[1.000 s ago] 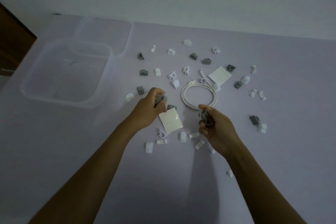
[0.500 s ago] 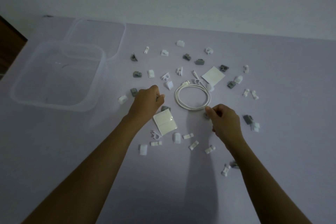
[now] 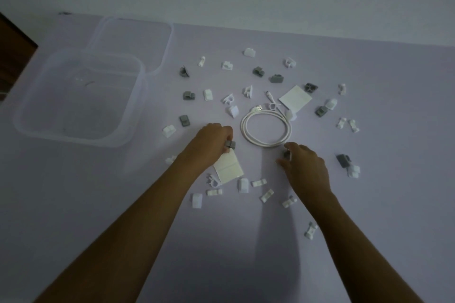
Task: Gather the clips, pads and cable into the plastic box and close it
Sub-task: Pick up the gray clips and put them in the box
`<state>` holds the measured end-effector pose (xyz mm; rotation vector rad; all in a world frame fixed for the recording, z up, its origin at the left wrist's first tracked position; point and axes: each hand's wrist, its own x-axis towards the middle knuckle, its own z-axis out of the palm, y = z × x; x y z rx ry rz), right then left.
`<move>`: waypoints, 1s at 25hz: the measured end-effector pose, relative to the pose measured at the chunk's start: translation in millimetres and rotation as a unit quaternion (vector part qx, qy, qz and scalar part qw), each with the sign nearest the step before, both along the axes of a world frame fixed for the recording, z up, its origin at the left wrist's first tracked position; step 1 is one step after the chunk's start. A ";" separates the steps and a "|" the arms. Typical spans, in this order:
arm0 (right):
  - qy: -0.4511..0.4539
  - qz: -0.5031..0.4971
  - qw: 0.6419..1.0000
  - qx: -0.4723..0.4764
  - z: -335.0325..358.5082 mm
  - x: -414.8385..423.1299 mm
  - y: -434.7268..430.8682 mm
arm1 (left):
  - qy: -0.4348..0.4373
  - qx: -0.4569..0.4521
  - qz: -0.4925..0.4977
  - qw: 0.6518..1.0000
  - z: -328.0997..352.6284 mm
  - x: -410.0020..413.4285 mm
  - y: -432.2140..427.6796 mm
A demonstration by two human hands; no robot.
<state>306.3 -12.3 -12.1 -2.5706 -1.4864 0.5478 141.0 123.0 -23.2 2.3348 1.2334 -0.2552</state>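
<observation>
Fingers of my left hand (image 3: 209, 147) pinch a small grey plastic clip (image 3: 230, 144) at frame centre, just above a white square adhesive pad (image 3: 229, 167). My right hand (image 3: 305, 170) curls around something dark – what, I cannot tell – just below the coiled white USB cable (image 3: 266, 128). Grey and white clips lie scattered over the lilac tabletop (image 3: 369, 204). At upper left sits the clear plastic box (image 3: 32, 96) – open, its lid (image 3: 167, 39) behind it.
</observation>
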 end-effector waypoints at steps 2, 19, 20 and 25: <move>-0.015 0.012 1.000 0.009 -7.9 0.3 -1.3 | -0.005 -0.004 0.002 1.000 -2.8 -0.6 -2.0; 0.739 -0.425 0.453 0.261 10.0 -4.1 -33.3 | -0.558 -0.404 0.288 0.665 36.1 6.4 -62.3; 0.757 -0.427 0.414 0.273 9.5 -2.6 -37.7 | -0.561 -0.430 0.285 0.647 34.3 6.7 -67.2; 0.767 -0.418 0.346 0.343 9.9 17.1 -62.0 | -0.538 -0.519 0.285 0.600 30.9 15.8 -91.6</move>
